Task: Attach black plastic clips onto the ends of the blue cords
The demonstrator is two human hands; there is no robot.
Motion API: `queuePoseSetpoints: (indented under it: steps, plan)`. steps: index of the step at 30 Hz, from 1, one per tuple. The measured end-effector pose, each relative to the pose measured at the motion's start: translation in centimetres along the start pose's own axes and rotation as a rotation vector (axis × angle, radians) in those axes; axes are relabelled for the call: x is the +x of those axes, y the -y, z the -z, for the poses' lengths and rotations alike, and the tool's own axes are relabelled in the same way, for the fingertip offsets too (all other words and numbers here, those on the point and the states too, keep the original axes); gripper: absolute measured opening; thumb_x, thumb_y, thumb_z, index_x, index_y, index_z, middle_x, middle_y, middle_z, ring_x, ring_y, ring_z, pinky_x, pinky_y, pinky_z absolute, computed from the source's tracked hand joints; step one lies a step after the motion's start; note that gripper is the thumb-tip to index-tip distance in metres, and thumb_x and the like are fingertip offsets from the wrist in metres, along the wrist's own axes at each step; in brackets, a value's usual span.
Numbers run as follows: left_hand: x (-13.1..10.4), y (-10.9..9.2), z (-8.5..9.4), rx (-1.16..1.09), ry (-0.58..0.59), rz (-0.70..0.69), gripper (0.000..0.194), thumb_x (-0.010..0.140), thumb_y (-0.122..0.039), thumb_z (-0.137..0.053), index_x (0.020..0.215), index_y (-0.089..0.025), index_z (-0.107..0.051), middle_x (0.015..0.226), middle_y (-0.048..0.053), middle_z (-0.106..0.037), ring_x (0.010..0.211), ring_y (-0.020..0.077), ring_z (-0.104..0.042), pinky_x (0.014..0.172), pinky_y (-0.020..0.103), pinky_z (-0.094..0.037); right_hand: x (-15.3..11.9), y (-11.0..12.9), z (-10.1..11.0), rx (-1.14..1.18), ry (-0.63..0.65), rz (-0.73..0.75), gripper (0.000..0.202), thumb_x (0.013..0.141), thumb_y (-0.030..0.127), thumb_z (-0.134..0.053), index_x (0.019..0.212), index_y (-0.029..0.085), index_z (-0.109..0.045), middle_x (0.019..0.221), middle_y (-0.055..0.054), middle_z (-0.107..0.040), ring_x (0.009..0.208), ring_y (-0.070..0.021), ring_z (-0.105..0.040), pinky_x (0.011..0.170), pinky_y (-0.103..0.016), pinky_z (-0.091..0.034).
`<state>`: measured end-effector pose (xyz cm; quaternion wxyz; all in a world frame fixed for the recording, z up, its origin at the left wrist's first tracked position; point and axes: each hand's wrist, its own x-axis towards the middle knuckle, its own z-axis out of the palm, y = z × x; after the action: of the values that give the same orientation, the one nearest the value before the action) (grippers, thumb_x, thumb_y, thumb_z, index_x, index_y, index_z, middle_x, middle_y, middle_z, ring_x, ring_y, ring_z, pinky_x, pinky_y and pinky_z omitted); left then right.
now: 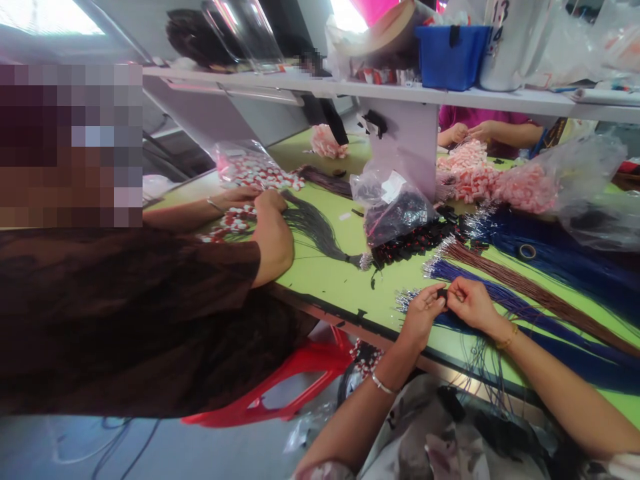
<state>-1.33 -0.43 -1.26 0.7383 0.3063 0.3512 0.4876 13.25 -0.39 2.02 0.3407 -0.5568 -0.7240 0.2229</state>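
My left hand (423,312) is closed on a small black connector (442,293) above the table's near edge. Close beside it, my right hand (469,303) pinches at the same spot; whether its fingertips grip the connector or a thin wire is too small to tell. Thin dark wires (483,357) hang over the edge below my hands. Blue wires (530,313) and brown wires (540,287) with silver tips lie just beyond. A pile of black connectors (413,247) is heaped farther back, by a clear plastic bag (387,207).
At the left a person in dark clothes (125,320) reaches over grey wires (317,230) and red-and-white pieces (265,175). Pink connectors (480,180) lie near another person's hands at the back. A shelf (380,90) holds a blue bin (453,59). A red stool (285,380) stands below.
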Motion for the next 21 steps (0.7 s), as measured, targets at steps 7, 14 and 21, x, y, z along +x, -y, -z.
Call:
queuePoseSetpoints:
  steps: [7, 14, 21]
  plan:
    - [0.2, -0.2, -0.1, 0.047, -0.021, 0.013, 0.044, 0.06, -0.028, -0.078, 0.101, -0.016, -0.066, 0.087, 0.005, -0.063, 0.075, 0.0113, -0.056, 0.07, 0.024, -0.047, -0.1, -0.8, 0.0, 0.092, 0.09, -0.008, 0.013, 0.076, 0.02, -0.05, 0.063, 0.017, -0.05, 0.054, 0.004, -0.048, 0.049, -0.0077, -0.038, 0.048, -0.02, -0.028]
    - [-3.0, -0.5, -1.4, 0.41, -0.014, -0.276, 0.03, 0.077, -0.026, -0.061, 0.106, -0.019, -0.062, 0.095, 0.008, -0.064, 0.087, 0.0175, -0.06, 0.079, 0.031, -0.049, 1.1, -1.7, 2.5, 0.186, 0.245, -0.084, 0.021, 0.082, 0.028, -0.044, 0.068, 0.017, -0.054, 0.056, 0.003, -0.051, 0.051, -0.0089, -0.041, 0.05, -0.02, -0.031]
    - [-9.8, 2.0, -4.0, 1.052, 1.331, -0.452, 0.032, 0.084, -0.021, -0.046, 0.11, -0.027, -0.064, 0.11, 0.002, -0.065, 0.104, 0.0157, -0.059, 0.093, 0.024, -0.044, 1.5, -1.3, 2.2, -0.275, 0.379, -0.079, 0.014, 0.079, 0.025, -0.051, 0.073, 0.017, -0.062, 0.071, -0.001, -0.062, 0.062, -0.0121, -0.051, 0.058, -0.022, -0.032]
